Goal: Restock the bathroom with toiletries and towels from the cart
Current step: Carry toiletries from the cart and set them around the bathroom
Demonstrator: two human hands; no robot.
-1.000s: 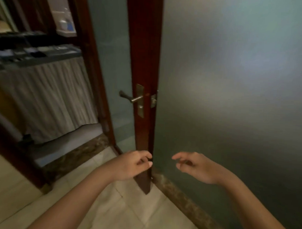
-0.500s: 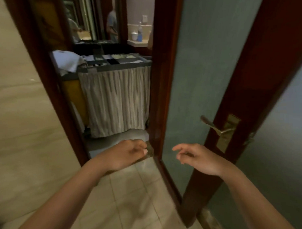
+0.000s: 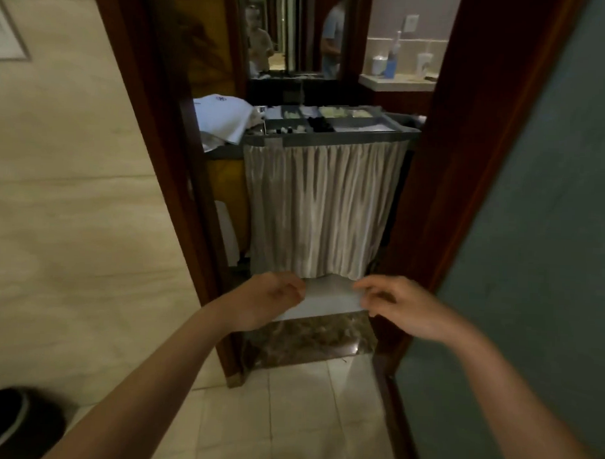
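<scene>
Door [image 3: 541, 237] right of the cart [image 3: 324, 209] could swing into an arm, and the sill [image 3: 311, 336] below the cart could trip a foot. Cart fills the doorway, long axis across it, curtain facing us. Towel [image 3: 222, 118] lies on its left end. Left hand [image 3: 267, 303] and right hand [image 3: 404, 308] hover at the cart's base, fingers loosely curled, empty.

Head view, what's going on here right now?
A person faces an open doorway, with a cart parked just beyond it. Both the left hand and the right hand are raised in front of the cart's curtain, loosely curled and holding nothing. The cart's top tray holds small toiletries, and a white cloth lies beside it. Nothing has been picked up yet.
</scene>
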